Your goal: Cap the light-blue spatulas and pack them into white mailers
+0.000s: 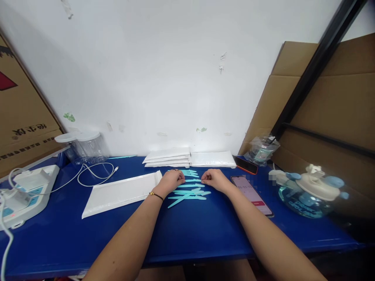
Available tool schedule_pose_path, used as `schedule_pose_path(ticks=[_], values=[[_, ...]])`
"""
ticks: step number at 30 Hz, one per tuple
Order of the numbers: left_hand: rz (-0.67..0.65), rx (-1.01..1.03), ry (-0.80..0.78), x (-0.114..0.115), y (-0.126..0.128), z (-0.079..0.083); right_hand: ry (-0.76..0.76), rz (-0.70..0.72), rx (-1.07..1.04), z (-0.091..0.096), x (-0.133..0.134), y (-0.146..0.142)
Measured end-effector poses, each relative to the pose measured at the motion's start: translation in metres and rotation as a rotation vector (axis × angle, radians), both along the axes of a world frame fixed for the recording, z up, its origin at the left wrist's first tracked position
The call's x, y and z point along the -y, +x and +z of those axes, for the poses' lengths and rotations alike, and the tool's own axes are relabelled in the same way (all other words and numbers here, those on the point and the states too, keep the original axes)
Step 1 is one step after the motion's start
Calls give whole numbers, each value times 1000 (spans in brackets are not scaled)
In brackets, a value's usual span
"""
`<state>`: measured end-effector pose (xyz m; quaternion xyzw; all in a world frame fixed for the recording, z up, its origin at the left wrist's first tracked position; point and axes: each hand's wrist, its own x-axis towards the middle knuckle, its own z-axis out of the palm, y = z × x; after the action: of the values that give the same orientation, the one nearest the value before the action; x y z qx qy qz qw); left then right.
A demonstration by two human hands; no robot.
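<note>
A loose group of thin, flat turquoise strips (189, 195) lies at the middle of the blue table; several cross one another, and their exact kind is too small to make out. My left hand (173, 180), with a dark cord bracelet at its wrist, pinches the left end of one strip (192, 180). At that strip's right end, the fingers of my right hand (213, 180) are closed in a pinch. Left of my left hand lies a white padded envelope (121, 193), flat on the table.
White padded envelopes (166, 158) are stacked along the wall, with another envelope pile (213, 159) beside them. A lit phone (252, 195), a second phone (246, 164) and a clear bottle (310, 195) are on the right. Lidded clear jars (90, 148) and a power strip (35, 191) stand left.
</note>
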<state>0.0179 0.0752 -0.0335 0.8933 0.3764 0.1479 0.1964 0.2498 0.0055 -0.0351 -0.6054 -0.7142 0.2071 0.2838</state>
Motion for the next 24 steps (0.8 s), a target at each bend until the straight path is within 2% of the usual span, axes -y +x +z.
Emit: schedule_pose_path(ticks=[7, 9, 12, 14, 18, 24], values=[[-66, 7, -33, 3, 4, -2, 19, 64, -13, 4, 1, -6], [-46, 20, 42, 2, 1, 0, 59, 11, -8, 6, 2, 4], [21, 11, 191, 0, -3, 2, 167, -158, 72, 6, 1, 28], [48, -34, 239, -1, -4, 2, 177, -195, 143, 4, 0, 41], [65, -96, 252, -1, -4, 3, 127, -152, 217, -1, -3, 45], [98, -66, 138, -1, -3, 5, 101, -63, 232, -2, -4, 27]])
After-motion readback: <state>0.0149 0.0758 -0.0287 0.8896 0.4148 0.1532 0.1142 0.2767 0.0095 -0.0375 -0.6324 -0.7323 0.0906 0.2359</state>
